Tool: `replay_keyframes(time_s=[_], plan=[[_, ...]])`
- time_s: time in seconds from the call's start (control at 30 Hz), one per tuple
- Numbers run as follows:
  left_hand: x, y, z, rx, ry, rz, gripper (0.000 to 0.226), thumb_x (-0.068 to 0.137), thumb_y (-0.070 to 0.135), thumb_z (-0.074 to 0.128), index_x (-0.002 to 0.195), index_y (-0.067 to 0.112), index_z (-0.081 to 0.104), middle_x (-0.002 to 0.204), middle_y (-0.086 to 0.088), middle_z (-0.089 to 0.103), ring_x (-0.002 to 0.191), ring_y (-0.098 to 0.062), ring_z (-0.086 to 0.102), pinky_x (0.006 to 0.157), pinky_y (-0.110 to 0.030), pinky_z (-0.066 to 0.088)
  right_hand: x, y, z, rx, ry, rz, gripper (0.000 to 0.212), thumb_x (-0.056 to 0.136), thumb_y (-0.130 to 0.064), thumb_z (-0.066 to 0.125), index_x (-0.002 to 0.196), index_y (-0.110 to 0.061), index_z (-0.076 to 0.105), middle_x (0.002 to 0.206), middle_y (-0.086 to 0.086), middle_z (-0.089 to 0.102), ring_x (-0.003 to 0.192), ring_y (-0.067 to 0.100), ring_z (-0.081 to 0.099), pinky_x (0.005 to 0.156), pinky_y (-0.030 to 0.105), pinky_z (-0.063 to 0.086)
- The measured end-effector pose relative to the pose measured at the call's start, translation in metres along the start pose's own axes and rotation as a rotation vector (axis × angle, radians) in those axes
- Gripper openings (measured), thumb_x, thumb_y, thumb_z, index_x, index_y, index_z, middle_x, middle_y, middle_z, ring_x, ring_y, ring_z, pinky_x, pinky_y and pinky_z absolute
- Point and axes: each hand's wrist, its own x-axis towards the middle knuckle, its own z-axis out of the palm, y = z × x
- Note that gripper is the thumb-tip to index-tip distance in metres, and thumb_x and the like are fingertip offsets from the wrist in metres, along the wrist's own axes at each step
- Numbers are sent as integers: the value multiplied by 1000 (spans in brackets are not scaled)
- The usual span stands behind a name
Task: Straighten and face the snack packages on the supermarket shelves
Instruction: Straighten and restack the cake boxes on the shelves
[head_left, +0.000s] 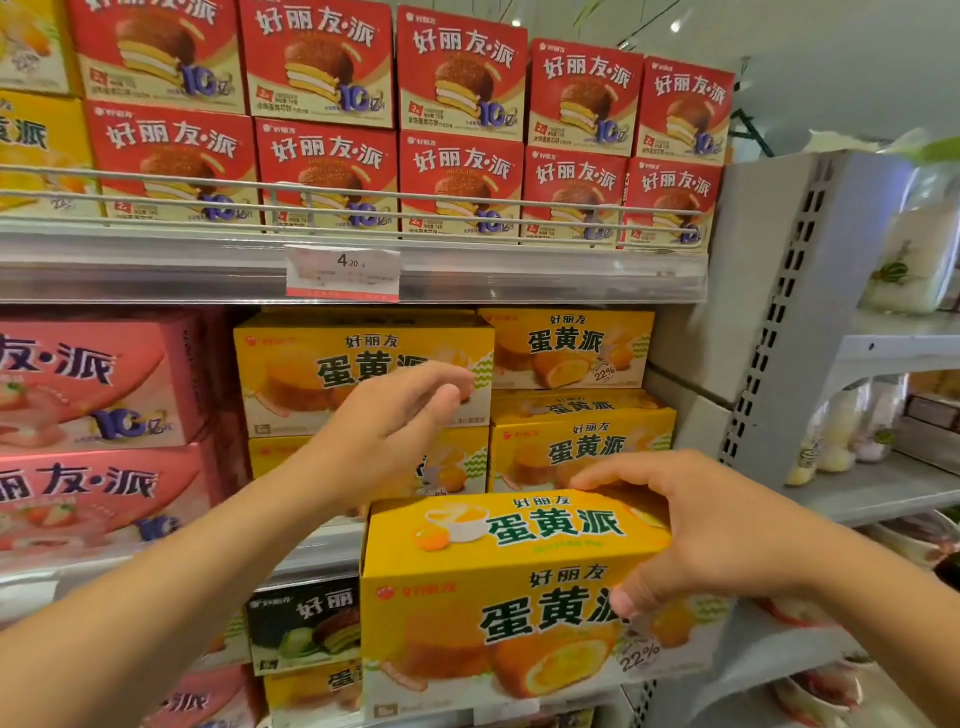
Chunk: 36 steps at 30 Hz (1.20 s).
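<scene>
Progress: midway | yellow box (511, 587) off the shelf at 5 o'clock, pinched by right hand (727, 530) grip | left hand (387, 415) grip spread, relaxed by stacked yellow boxes (363, 379) | red boxes (457, 130) at 12 o'clock faced | reshelving left

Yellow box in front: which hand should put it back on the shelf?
The right hand, probably: it already grips the yellow box by its end. The left hand hovers open by the shelved boxes, holding nothing.
</scene>
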Motion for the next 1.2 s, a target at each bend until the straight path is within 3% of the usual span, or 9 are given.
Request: replay_keyframes(time_s=[0.1, 0.23, 0.43, 0.57, 0.63, 0.7, 0.8, 0.97, 1.2], plan=[[10, 18, 2, -290, -266, -139, 45, 91, 67, 39, 121, 40, 59, 116, 28, 63, 111, 9, 56, 91, -22, 49, -12, 12, -9, -50, 73, 19, 81, 47, -43, 94, 116, -49, 54, 109, -37, 58, 95, -5, 64, 75, 15, 52], [19, 38, 19, 133, -498, 67, 80, 69, 86, 50, 138, 47, 39, 132, 33, 41, 117, 11, 41, 95, -12, 37, -25, 29, -26, -164, 198, 13, 74, 48, -47, 92, 109, -57, 51, 106, -43, 54, 94, -13, 59, 72, 5, 45], [48, 63, 45, 531, -291, 282, 86, 75, 67, 63, 148, 40, 24, 141, 18, 35, 125, -6, 37, 101, -30, 42, -18, 53, -72, -382, 378, -43, 87, 50, -52, 88, 125, -52, 43, 108, -38, 50, 98, -19, 50, 74, 9, 42], [71, 75, 49, 703, -17, 344, 81, 75, 43, 78, 145, 22, 42, 141, -7, 49, 124, -31, 49, 103, -46, 41, 4, 68, -102, -559, 555, -305, 81, 57, -48, 82, 129, -29, 53, 106, -35, 46, 92, -8, 47, 80, 12, 38], [80, 75, 53, 793, 61, 326, 78, 74, 34, 81, 141, 13, 48, 140, -18, 51, 127, -41, 49, 109, -54, 31, 17, 76, -113, -611, 607, -367, 78, 63, -52, 79, 130, -22, 55, 112, -21, 57, 97, 2, 53, 84, 28, 46], [86, 74, 58, 858, 82, 288, 74, 77, 32, 78, 141, 11, 48, 142, -22, 48, 130, -43, 46, 110, -56, 30, 29, 83, -120, -691, 646, -394, 76, 66, -58, 71, 133, -25, 52, 121, -14, 61, 108, 12, 57, 91, 38, 40], [91, 73, 65, 916, 88, 240, 70, 81, 26, 75, 142, 8, 46, 144, -24, 46, 131, -45, 43, 109, -59, 35, 45, 90, -125, -763, 622, -402, 73, 73, -59, 68, 136, -29, 45, 122, -14, 58, 113, 14, 54, 90, 38, 36], [88, 65, 83, 1026, 162, 207, 67, 84, 14, 72, 142, -1, 44, 146, -31, 40, 135, -48, 38, 110, -59, 32, 58, 99, -121, -860, 709, -477, 71, 76, -40, 75, 138, -19, 47, 133, 0, 55, 123, 23, 50, 103, 43, 32], [84, 41, 106, 1103, 301, 360, 53, 94, 9, 56, 144, 3, 40, 144, -28, 44, 133, -45, 40, 110, -55, 30, 64, 118, -99, -910, 854, -503, 66, 77, -25, 72, 137, -8, 51, 140, 15, 51, 131, 34, 45, 109, 48, 28]])
